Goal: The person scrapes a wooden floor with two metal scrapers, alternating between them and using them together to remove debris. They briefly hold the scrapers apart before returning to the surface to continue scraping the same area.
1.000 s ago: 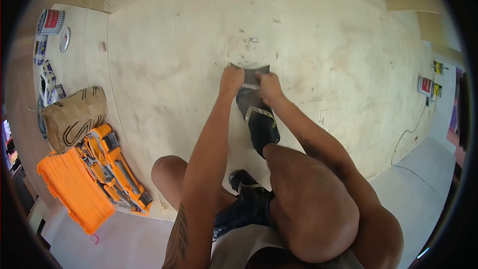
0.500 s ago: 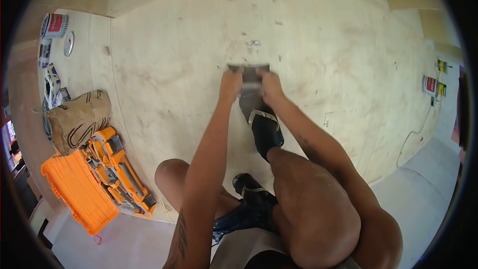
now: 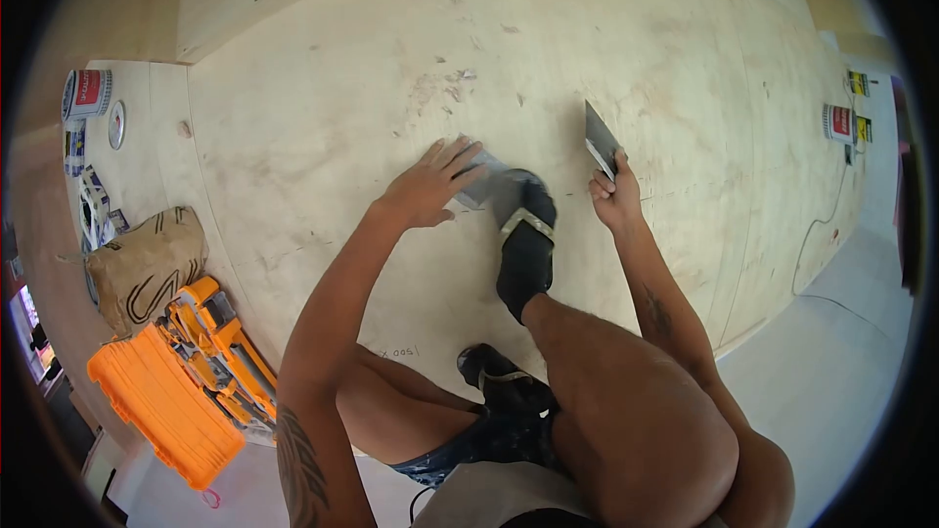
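In the head view my left hand (image 3: pixel 430 184) lies flat with fingers spread on the pale plywood board (image 3: pixel 323 156). Its fingertips overlap a smooth grey flat sheet (image 3: pixel 481 176) beside the toe of my front shoe (image 3: pixel 526 235). To the right, my right hand (image 3: pixel 616 194) is closed around the lower end of a flat metal scraper (image 3: pixel 600 140), whose dark blade points up and away above the board. Several brownish scuffs and patches mark the wood ahead of both hands.
An open orange toolbox (image 3: pixel 161 401) with tools lies at left, beside a brown paper bag (image 3: pixel 147 264). A labelled tin (image 3: pixel 88 95) and round lid (image 3: pixel 117 125) are at far left. Another tin (image 3: pixel 838 123) and a thin cable (image 3: pixel 804 252) are at right.
Both hands were together at a dark blade above my shoe. They have parted: the right moved right with the scraper, while the left spread flat over the grey sheet.
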